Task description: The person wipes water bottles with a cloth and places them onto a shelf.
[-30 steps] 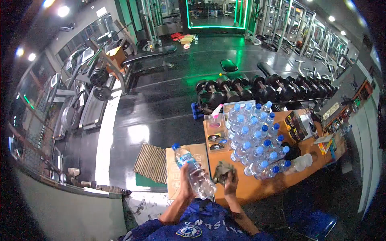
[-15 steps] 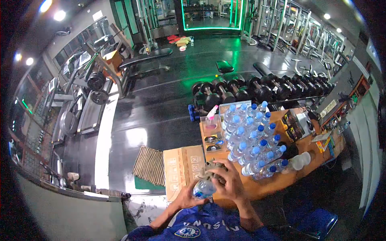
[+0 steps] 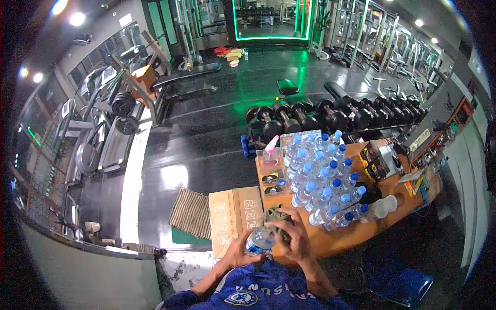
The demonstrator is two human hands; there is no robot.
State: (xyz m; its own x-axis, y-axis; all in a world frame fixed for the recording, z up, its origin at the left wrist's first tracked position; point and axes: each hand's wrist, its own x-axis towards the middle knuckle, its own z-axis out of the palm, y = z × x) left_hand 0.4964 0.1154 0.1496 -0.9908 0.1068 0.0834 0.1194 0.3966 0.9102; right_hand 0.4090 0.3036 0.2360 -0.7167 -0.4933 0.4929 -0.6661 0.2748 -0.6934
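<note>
The left hand (image 3: 239, 251) is gripping a bottle (image 3: 260, 241) just in front of the person's shirt (image 3: 263, 281), its fingers clamped around the side, seemingly to steady it against whatever the other hand is pressing on it. The bottle is tilting rather than standing upright; its cap is not showing, so which end is facing up cannot be told.

The right hand (image 3: 296, 242) is holding a crumpled cloth (image 3: 279, 217) against or just beside the bottle, its fingers bending around the fabric, probably bunching it so that it stays in the grip. Exactly where cloth and bottle are touching is hidden by the fingers.

Beyond the right hand, many bottles (image 3: 324, 194) are standing close together on the counter (image 3: 343, 240), perhaps grouped to save room and stay within easy reach. A plastic box (image 3: 270, 170) is sitting beside them, and some cups (image 3: 381, 208) are resting at their other side. A cardboard box (image 3: 222, 206) is lying beside the counter, next to a striped mat (image 3: 190, 214).
</note>
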